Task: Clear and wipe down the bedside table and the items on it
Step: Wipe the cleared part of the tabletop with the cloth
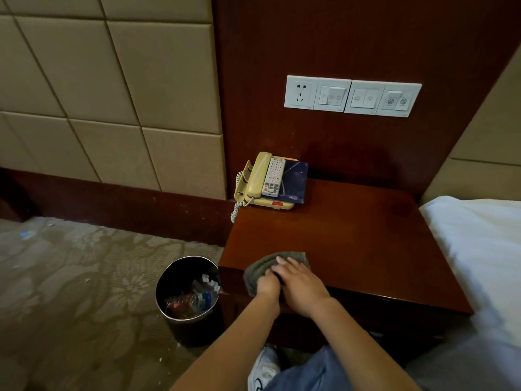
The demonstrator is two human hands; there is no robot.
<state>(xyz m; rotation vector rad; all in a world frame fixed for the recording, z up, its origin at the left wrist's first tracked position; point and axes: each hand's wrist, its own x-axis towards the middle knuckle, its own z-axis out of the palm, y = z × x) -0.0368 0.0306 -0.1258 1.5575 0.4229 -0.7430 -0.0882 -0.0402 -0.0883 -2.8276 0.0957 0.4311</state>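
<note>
A grey-green cloth lies bunched at the front left corner of the dark wooden bedside table. My left hand grips the cloth's near edge at the table's rim. My right hand lies flat over the cloth with fingers spread, partly covering my left hand. At the back left corner stands a yellow telephone with a white remote control resting on it and a dark blue booklet beside the remote.
A round black waste bin holding wrappers and crumpled paper stands on the patterned carpet left of the table. A white bed adjoins the table's right side. Sockets and switches sit on the wood panel behind. My knee and shoe are below.
</note>
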